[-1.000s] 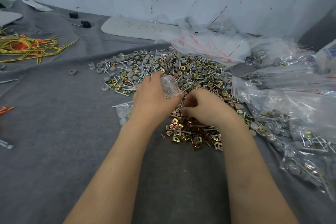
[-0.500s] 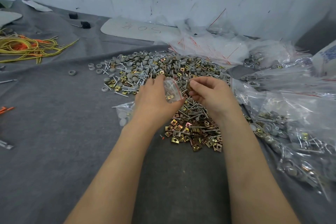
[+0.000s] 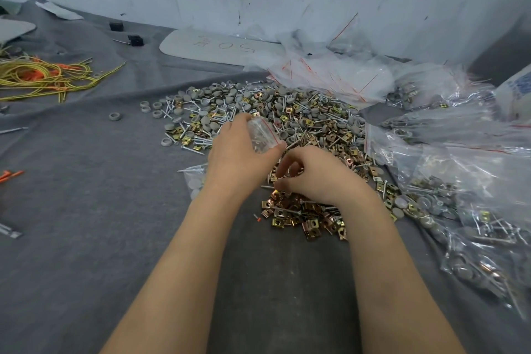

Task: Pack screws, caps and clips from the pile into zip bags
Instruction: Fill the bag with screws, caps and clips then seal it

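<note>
Grey felt cloth (image 3: 86, 238) bears a wide pile of silver screws, grey round caps and brass-coloured square clips (image 3: 287, 118), with filled clear plastic bags (image 3: 459, 195) at its right. Above the pile's near edge the left hand (image 3: 238, 158) curls fingers and thumb round a small clear red-striped zip bag (image 3: 263, 135). The right hand (image 3: 313, 178), just beside it, curls its fingers down onto the clips; whether they pinch one cannot be told.
</note>
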### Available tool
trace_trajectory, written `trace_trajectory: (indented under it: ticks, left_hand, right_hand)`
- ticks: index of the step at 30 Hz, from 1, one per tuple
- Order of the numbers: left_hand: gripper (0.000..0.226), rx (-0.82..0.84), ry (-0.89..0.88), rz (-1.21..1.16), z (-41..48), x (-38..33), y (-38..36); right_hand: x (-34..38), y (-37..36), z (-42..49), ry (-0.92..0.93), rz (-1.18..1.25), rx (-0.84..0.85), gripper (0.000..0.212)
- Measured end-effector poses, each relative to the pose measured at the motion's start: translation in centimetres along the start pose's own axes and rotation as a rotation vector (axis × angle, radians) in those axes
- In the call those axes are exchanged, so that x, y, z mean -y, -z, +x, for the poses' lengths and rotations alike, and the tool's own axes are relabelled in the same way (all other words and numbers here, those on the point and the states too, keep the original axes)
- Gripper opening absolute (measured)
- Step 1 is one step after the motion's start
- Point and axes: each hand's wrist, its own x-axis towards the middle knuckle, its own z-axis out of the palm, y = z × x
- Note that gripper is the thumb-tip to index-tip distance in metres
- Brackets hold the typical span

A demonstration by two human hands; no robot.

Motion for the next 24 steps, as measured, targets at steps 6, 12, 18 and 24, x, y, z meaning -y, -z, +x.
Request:
trace_trajectory:
  ticks: [6, 12, 18, 24]
  left_hand:
    - [0.073, 0.009, 0.001, -0.003, 0.0, 0.0, 0.0]
    - [0.073, 0.024, -0.001, -0.001, -0.1, -0.2, 0.1]
    - [0.075, 0.041, -0.002, 0.010, -0.2, -0.3, 0.1]
    - [0.076, 0.050, -0.004, 0.008, -0.2, -0.2, 0.2]
  right_hand:
    - [1.1, -0.2, -0.5, 0.075, -0.158, 0.149, 0.025]
    - [1.2, -0.2, -0.6, 0.039, -0.239, 0.189, 0.010]
    - [1.2, -0.3, -0.4, 0.023, -0.231, 0.169, 0.007]
    - [1.2, -0.2, -0.7, -0.006, -0.273, 0.219, 0.013]
